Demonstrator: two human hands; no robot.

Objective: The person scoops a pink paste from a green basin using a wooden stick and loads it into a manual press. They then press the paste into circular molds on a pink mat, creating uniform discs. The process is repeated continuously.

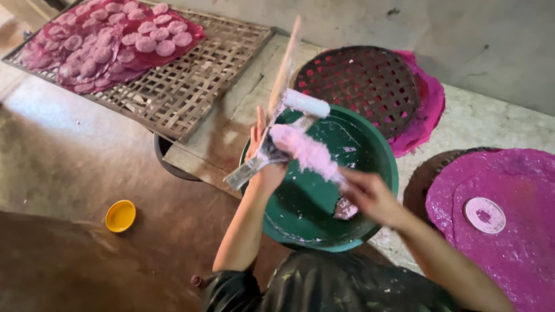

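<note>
Paint rollers, two of them coated in pale pink paste, were held over the green basin. Left hand was clenched around the roller handles and a long wooden stick, all bunched together at the basin's left rim. Right hand was blurred; its fingers were on the lower end of the pinker roller, but I couldn't tell how tightly they were closed on it. Basin interior was smeared with white and pink residue, with a small pink lump near the right hand. Basin sat at the edge of a concrete desk. Behind it, a dark round woven mat lay on a magenta sheet. To the right, a larger magenta sheet carried a pale pink disc. Far left, a bamboo lattice tray held rows of pink discs on red cloth. Yellow bowl sat on the floor, well apart from the basin.
</note>
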